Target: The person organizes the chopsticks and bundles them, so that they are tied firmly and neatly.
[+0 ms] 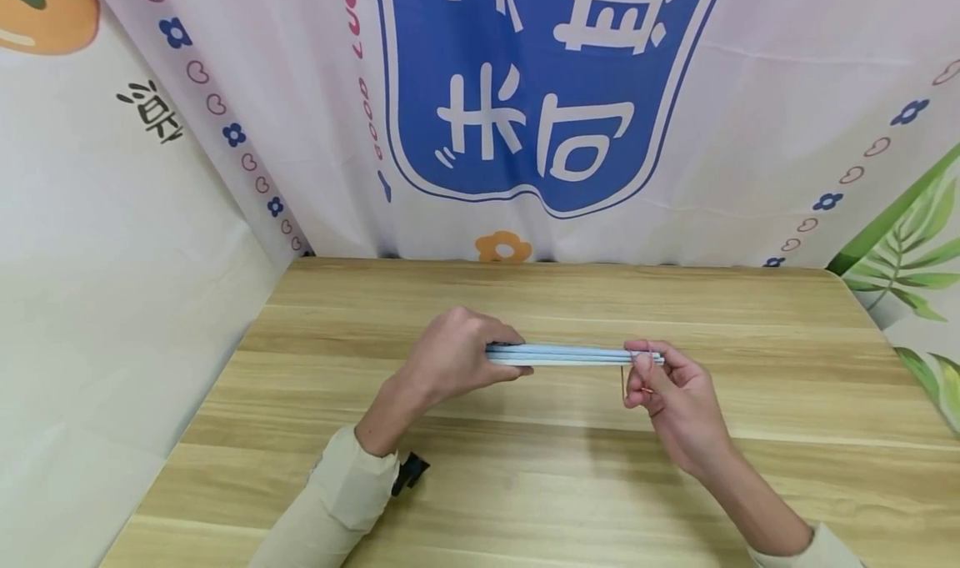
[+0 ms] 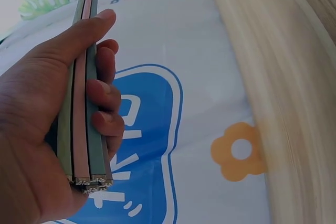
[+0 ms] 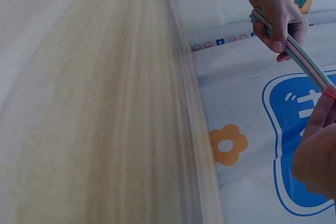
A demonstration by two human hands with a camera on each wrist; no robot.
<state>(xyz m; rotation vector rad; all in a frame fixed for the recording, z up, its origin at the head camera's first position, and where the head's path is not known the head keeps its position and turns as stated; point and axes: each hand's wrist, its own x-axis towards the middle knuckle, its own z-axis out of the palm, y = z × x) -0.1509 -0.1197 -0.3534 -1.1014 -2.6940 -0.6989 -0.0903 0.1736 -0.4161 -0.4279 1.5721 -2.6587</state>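
A bundle of slim pastel chopsticks [image 1: 566,354] is held level above the table by both hands. My left hand [image 1: 450,358] grips its left end, fingers and thumb wrapped round it. Up close in the left wrist view, the chopsticks [image 2: 80,129] are green, pink and blue-green, with patterned silvery ends below the palm. At the other end, my right hand [image 1: 682,405] pinches a thin reddish rubber band [image 1: 622,384] against the tips. Part of the band loops round the bundle there; part hangs below. The right wrist view shows the rubber band [image 3: 329,95] as a red line at the fingers.
Both hands are over a wood-grain table [image 1: 487,485]. A printed cloth [image 1: 322,176] hangs along its back edge, and a pale cloth [image 1: 112,301] covers the left side. Something small and black [image 1: 410,473] shows at the left sleeve cuff.
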